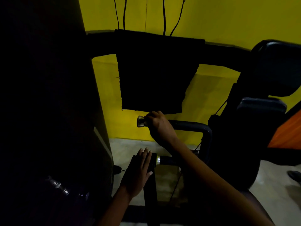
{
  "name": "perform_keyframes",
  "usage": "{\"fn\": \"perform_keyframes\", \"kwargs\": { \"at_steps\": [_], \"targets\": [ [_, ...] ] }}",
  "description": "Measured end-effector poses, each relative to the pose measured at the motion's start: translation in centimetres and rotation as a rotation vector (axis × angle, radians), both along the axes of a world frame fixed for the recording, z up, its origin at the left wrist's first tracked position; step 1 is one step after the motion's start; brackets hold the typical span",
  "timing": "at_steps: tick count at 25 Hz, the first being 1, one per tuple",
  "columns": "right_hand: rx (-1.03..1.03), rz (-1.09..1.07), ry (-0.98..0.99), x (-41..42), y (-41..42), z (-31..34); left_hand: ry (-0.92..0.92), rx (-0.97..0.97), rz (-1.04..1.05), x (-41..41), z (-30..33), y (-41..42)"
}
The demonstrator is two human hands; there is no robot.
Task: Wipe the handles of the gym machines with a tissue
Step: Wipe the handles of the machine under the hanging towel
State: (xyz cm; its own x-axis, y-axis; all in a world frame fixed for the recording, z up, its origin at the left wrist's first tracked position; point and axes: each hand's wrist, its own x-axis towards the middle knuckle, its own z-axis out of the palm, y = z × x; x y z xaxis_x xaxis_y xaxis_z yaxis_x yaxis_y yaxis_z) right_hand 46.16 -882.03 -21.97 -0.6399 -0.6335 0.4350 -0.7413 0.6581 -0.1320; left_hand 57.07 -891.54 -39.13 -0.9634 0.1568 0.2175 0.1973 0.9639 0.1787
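Note:
A black gym machine stands before a yellow wall. Its upper handle is a black padded bar ending in a shiny metal cap. My right hand grips this bar just behind the cap, fingers curled round it. No tissue shows in that hand; it may be hidden under the fingers. A lower handle with a gold ring sits below. My left hand lies flat on its black end, fingers straight.
A wide dark column of the machine fills the left. Black seat pads and an orange panel are on the right. A dark square mat hangs on the wall. A shoe shows at the right edge of the pale floor.

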Motion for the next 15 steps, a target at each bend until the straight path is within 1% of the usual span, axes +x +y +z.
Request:
{"fn": "perform_keyframes", "kwargs": {
  "at_steps": [3,7,11,13,15],
  "targets": [
    [-0.036,-0.019,0.002,-0.1,-0.9,0.2,0.038,-0.061,0.027,0.5,-0.3,0.3],
    [-0.040,-0.008,-0.045,0.7,-1.4,0.5,0.055,-0.069,0.035,0.6,0.2,0.5],
    [0.086,-0.033,0.103,1.1,-0.8,0.8,0.049,-0.082,0.043,0.6,0.5,0.5],
    [0.136,-0.079,0.139,0.8,0.2,0.7,0.050,-0.061,0.033,0.5,0.0,0.4],
    [0.140,-0.099,0.142,0.6,2.1,0.5,0.057,-0.054,0.052,0.6,-0.2,0.1]
  ]
}}
